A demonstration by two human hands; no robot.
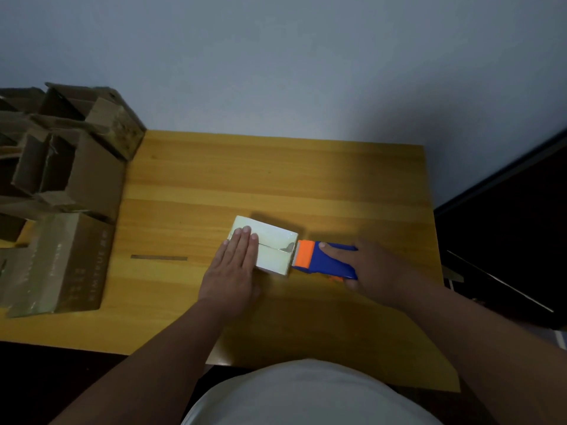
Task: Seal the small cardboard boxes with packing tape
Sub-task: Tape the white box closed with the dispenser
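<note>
On glossy wooden table (214,185), rectangular taped box (273,250).

wooden table (276,185), grey wall (276,56) (dark furniture (521,225) at right)

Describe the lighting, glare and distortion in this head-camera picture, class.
Head view: dim overall; glare washes the small box almost white under the left hand; the right hand holding the tape dispenser is slightly soft; the table edges splay from wide-angle distortion.
</note>
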